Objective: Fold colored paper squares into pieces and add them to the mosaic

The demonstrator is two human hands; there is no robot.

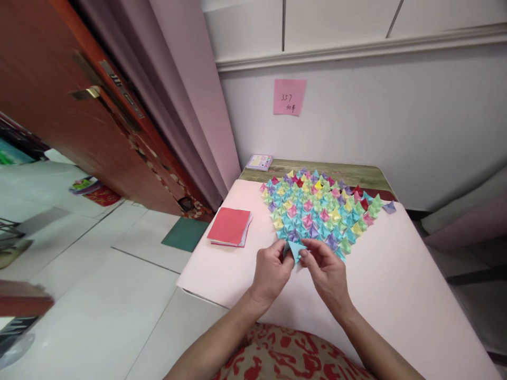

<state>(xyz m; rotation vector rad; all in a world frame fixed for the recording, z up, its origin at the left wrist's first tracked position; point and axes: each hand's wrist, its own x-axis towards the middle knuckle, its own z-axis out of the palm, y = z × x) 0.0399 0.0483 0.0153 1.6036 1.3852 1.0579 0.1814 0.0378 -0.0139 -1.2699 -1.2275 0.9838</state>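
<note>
Red-patterned cloth lies nearest, and beyond it left hand and right hand together pinch a blue paper, seemingly part-folded, over the counter by many apparently finished folded pieces, a red-topped stack seemingly unused.

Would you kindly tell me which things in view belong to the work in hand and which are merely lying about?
Seemingly in use:
light-blue folded paper, between left hand and right hand
colourful folded pieces
probably the red-topped paper stack

Seemingly unrelated:
printed card stack
pink handwritten note
green mat
</note>
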